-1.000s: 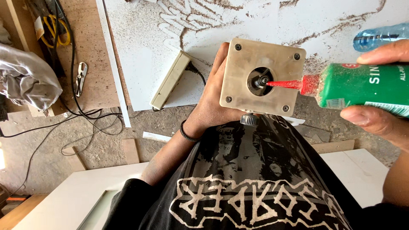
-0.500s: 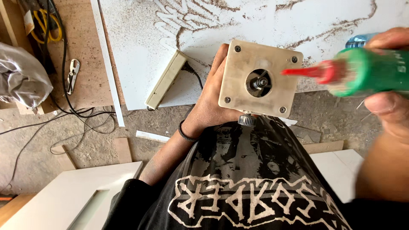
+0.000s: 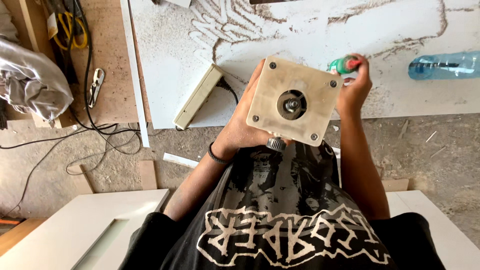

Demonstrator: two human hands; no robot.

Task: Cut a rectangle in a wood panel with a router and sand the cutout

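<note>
- A person's left hand holds a router base-up against the chest, fingers wrapped round the tool's body behind the square, pale base plate, with the collet and bit showing in its round central opening.
- Just right of the router, the right hand is curled shut on a small green bottle with a red nozzle, only the tip of which peeks out above the fingers.
- The router looks heavy and rigid, a motor housing of metal and plastic; the judgement is that the safe hold is on the body below the plate, as the left hand has it, well away from the bit.
- The bottle appears light and squeezable, and probably slick where any liquid has run.
- Beyond the router lies a white board strewn with sawdust, a cream power strip to the router's left and a clear blue plastic bottle on its side far to the right.
- Well left of the router, black cables, a metal clip and yellow-handled pliers rest on a brown panel.
</note>
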